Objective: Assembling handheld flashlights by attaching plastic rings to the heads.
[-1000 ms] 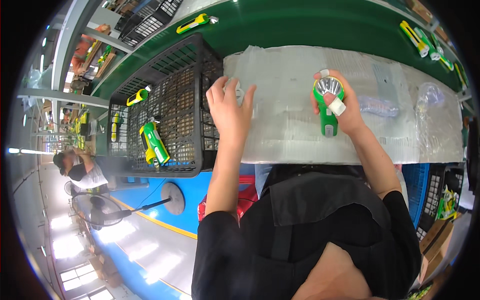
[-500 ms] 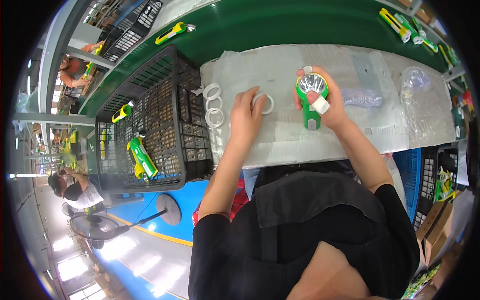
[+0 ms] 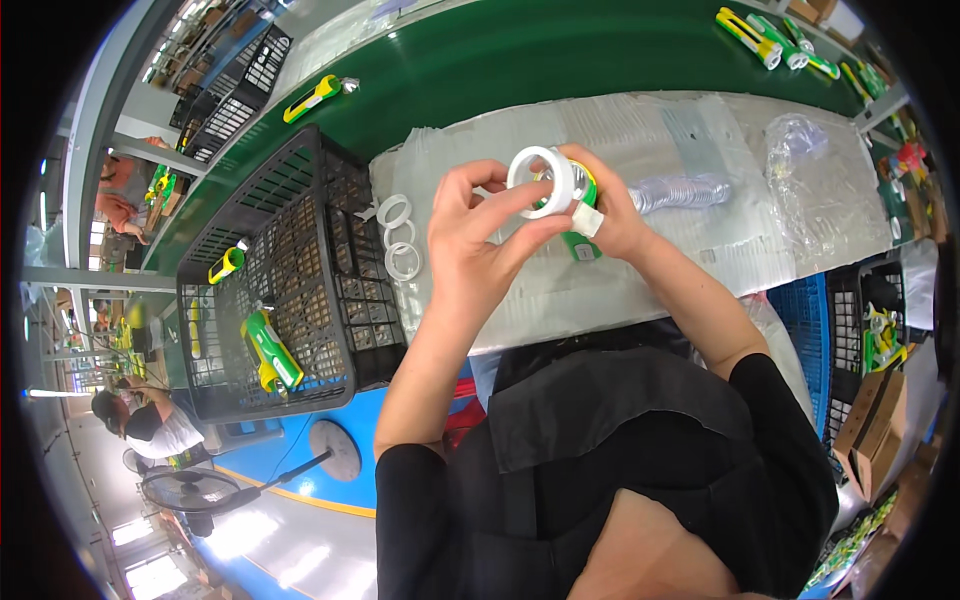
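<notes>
My left hand (image 3: 470, 228) grips a white plastic ring (image 3: 564, 186) between thumb and fingers. The ring is up against the head of a green flashlight (image 3: 582, 247), partly covering it; whether it is seated cannot be made out. Wrapped round that flashlight is my right hand (image 3: 614, 207), with white tape on its thumb. Left of my hands, several more white rings (image 3: 389, 263) lie in an overlapping row on the plastic-covered work surface (image 3: 480, 315). A stack of clear round plastic pieces (image 3: 690, 192) lies just right of my right hand.
A black crate (image 3: 345, 375) with a few green and yellow flashlights (image 3: 272, 350) stands at the left. Beyond the work surface runs a green conveyor belt (image 3: 540, 60), carrying more flashlights (image 3: 750, 38). A clear plastic bag (image 3: 825, 165) lies at right. A floor fan (image 3: 195, 490) stands lower left.
My left hand has lifted a white ring off the work surface and brought it right, to the flashlight head. The flashlight in my right hand has shifted slightly left.
</notes>
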{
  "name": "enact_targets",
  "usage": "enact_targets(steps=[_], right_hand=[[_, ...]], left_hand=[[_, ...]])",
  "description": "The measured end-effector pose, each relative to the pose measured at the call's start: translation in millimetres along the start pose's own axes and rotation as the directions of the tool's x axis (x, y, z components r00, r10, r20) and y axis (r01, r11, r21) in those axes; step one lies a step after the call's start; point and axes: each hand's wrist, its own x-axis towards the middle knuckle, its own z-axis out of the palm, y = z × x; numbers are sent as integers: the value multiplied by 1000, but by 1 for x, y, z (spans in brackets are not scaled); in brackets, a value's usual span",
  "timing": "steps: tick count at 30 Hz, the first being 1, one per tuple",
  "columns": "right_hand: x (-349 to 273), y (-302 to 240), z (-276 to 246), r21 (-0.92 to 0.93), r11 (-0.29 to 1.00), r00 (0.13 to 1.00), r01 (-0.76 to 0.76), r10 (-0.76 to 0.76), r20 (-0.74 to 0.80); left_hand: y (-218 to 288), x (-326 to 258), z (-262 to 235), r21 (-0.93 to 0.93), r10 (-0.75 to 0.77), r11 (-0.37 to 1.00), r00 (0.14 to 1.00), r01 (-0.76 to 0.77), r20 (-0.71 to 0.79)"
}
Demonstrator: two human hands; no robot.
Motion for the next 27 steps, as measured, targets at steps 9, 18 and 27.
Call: enact_targets(steps=[9,18,27], right_hand=[[3,-13,-11,220,973,995,-67,47,93],[11,-85,-65,-680,662,930,316,-75,360],[50,-154,-57,-837,451,699,311,488,523]], left_hand=[[7,12,-1,166,25,984,980,-59,198],[17,17,27,83,66,993,968,-89,241],[9,19,60,-118,63,993,958,-31,279]])
